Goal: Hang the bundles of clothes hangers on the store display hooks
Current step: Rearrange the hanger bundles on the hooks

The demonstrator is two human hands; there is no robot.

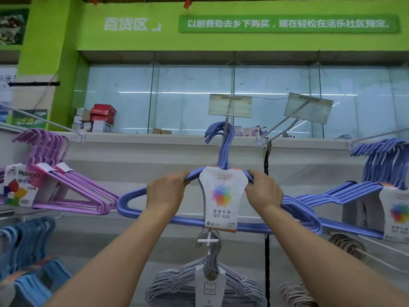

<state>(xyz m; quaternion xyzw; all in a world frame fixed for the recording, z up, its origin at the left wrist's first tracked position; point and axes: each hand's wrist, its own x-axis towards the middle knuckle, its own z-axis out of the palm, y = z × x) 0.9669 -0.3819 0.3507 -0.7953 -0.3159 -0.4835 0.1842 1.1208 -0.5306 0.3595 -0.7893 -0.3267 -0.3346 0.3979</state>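
Both forearms reach up, left hand [166, 193] and right hand [264, 191] gripping the shoulders of the blue hanger bundle [219, 196], probably light, stiff and slippery, hooks at the display hook [226, 127].

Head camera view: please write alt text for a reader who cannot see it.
Two hands, left and right, grip the shoulders of a blue hanger bundle, its hooks raised at a display hook. Purple hanger bundles hang at left.
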